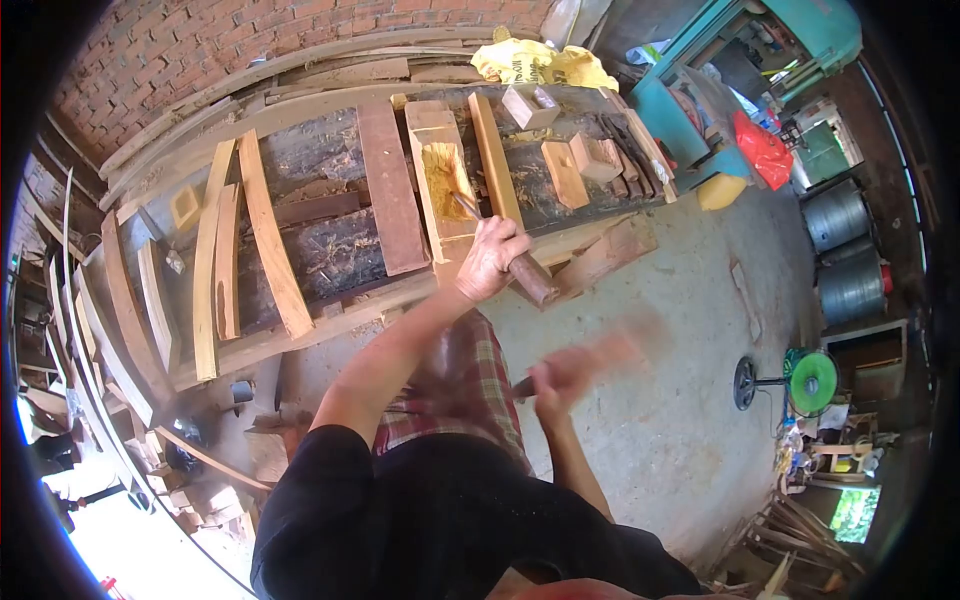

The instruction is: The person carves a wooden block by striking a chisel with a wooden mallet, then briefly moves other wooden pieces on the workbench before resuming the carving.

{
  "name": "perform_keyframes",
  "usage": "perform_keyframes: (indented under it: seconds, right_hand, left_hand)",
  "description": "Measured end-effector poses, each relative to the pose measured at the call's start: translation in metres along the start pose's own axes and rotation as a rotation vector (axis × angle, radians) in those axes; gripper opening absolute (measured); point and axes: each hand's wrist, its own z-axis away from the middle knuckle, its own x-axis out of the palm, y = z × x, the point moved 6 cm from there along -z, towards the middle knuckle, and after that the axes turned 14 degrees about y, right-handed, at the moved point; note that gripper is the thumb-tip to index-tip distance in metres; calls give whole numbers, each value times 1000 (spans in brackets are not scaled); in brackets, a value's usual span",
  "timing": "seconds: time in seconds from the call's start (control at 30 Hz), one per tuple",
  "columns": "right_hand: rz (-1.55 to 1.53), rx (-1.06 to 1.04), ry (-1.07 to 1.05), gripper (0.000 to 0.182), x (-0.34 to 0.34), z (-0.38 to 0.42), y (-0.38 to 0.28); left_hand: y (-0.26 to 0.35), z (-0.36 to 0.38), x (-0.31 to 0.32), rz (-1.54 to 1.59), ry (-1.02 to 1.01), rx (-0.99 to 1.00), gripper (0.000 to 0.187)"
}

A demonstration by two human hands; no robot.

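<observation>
My left hand (pixel 493 258) is wrapped around a chisel (pixel 533 281) with a thick wooden handle. Its metal blade points into a rough hollow cut in a long wooden block (pixel 427 122), which lies across the bench. Lower right, my right hand (pixel 556 388) is closed on the handle of a wooden mallet (pixel 628 346). Motion smears the mallet's head, which is apart from the chisel handle. Where exactly the chisel's tip meets the wood is hard to make out.
Curved wooden strips (pixel 270 240) and a flat brown board (pixel 390 190) lie left of the block. Right of it are a narrow strip (pixel 495 160), small blocks (pixel 566 175) and several dark sticks. A green fan (pixel 811 382) stands on the concrete floor (pixel 690 440) at right.
</observation>
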Motion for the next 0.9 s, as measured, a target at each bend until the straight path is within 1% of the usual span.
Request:
perform_keyframes:
  seconds: [0.07,0.1,0.13,0.2,0.23,0.27,0.33,0.37,0.4,0.43,0.47,0.5,0.57,0.6,0.67,0.73,0.8,0.83,0.9]
  right_hand:
    - [184,572,53,50,12,21,44]
    - [68,649,93,53,9,22,41]
    - [69,646,82,53,9,18,33]
    - [-129,555,315,53,-3,19,11]
    - [-86,394,280,50,-13,23,15]
    - [-87,389,285,50,-18,26,31]
    - [-87,-105,100,43,-13,32,43]
    - [247,152,11,38,-18,54,91]
    - [247,552,-44,42,1,37,74]
    - [184,669,-41,46,6,29,52]
    - [120,780,-44,50,11,26,44]
    - [117,780,-52,50,12,28,41]
    - [-135,604,181,59,3,28,26]
    - [-135,604,181,59,2,28,24]
    - [-92,277,140,62,-2,16,2]
    - [-56,261,98,60,-8,12,-4]
    - [-97,344,70,60,-9,13,-6]
    - [-94,345,68,60,-8,12,-9]
    - [-147,408,101,60,-4,7,-13]
  left_hand:
    - [-5,12,6,-32,-14,29,35]
    - [-8,18,10,-8,-45,82,34]
    - [-5,21,12,16,-82,126,34]
    - [-5,24,11,-14,-99,111,33]
    - [-2,21,10,-12,-98,108,34]
    - [-1,16,9,-12,-90,110,35]
    - [-5,18,10,-17,-90,115,37]
    - [-4,18,9,-78,-65,148,38]
    - [-4,19,7,-141,-40,178,40]
    - [-6,19,7,-146,-39,181,40]
    - [-10,15,6,-117,4,118,41]
    - [-13,14,2,-85,43,48,41]
    - [-12,14,-1,-83,30,60,41]
    - [-9,13,-3,-71,16,74,40]
    - [1,9,-7,-10,55,71,40]
    - [15,1,-16,47,86,62,40]
    - [27,-7,-22,45,77,-9,38]
    - [25,-8,-24,69,77,-49,37]
    - [16,-8,-24,62,100,-57,38]
